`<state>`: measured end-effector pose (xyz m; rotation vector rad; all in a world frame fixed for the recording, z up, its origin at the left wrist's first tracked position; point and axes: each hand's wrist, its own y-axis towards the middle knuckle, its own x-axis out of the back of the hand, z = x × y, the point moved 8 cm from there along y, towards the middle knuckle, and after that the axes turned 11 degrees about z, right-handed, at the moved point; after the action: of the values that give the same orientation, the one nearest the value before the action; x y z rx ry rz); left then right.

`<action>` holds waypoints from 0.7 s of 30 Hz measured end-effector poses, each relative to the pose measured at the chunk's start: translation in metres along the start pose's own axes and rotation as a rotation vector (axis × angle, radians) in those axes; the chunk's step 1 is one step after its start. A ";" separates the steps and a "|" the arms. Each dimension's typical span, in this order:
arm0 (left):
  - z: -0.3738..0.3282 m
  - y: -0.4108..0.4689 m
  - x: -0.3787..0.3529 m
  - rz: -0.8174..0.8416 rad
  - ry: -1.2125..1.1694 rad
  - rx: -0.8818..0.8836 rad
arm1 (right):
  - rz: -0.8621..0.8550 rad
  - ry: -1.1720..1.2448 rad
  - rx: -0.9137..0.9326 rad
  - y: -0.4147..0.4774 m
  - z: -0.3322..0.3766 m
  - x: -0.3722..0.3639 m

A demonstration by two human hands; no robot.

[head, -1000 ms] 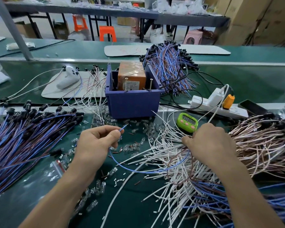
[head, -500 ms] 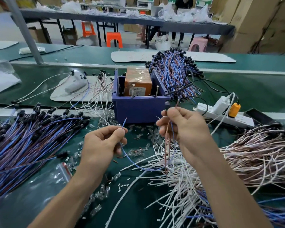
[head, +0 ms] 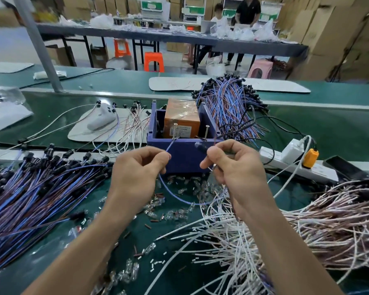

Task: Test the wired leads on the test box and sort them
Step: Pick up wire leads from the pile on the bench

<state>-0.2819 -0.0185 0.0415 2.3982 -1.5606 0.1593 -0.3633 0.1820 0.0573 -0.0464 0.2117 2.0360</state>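
Pinches a blue wire (head: 179,200) in left hand (head: 136,173) and right hand (head: 237,167), tip pointing up at the pins (head: 174,130) on the box (head: 179,158) just ahead.

A factory assembly line: green conveyor belt (head: 307,126), stacked cartons (head: 328,35), wire bundles (head: 34,199).

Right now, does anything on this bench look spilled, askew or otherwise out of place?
Yes: small clear glass bulbs and short brown and white sleeve offcuts lie scattered loose over the green bench mat in front of the blue plastic box, among the wire piles, looking spilled rather than sorted.
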 end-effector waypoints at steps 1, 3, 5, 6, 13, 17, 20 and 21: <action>-0.007 0.005 0.002 0.017 0.103 -0.012 | 0.020 -0.009 0.023 0.002 0.002 -0.001; -0.013 0.012 0.006 0.070 0.284 0.003 | 0.073 -0.023 0.037 0.007 0.005 -0.002; -0.016 0.018 0.008 0.123 0.386 0.026 | 0.152 -0.056 0.009 0.012 0.004 -0.004; -0.019 0.021 0.009 0.134 0.426 0.029 | 0.193 -0.080 -0.024 0.014 0.003 -0.004; -0.033 0.031 0.019 0.098 0.465 0.012 | 0.228 -0.103 -0.133 0.020 -0.006 0.005; -0.037 0.029 0.021 0.045 0.509 -0.050 | 0.248 -0.093 -0.131 0.022 -0.009 0.004; -0.040 0.028 0.024 -0.021 0.496 -0.097 | 0.261 -0.085 -0.158 0.025 -0.013 0.007; -0.041 0.027 0.024 -0.033 0.488 -0.111 | 0.253 -0.083 -0.164 0.026 -0.014 0.008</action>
<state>-0.2943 -0.0382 0.0910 2.0892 -1.2647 0.5860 -0.3912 0.1752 0.0456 -0.0388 -0.0023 2.2986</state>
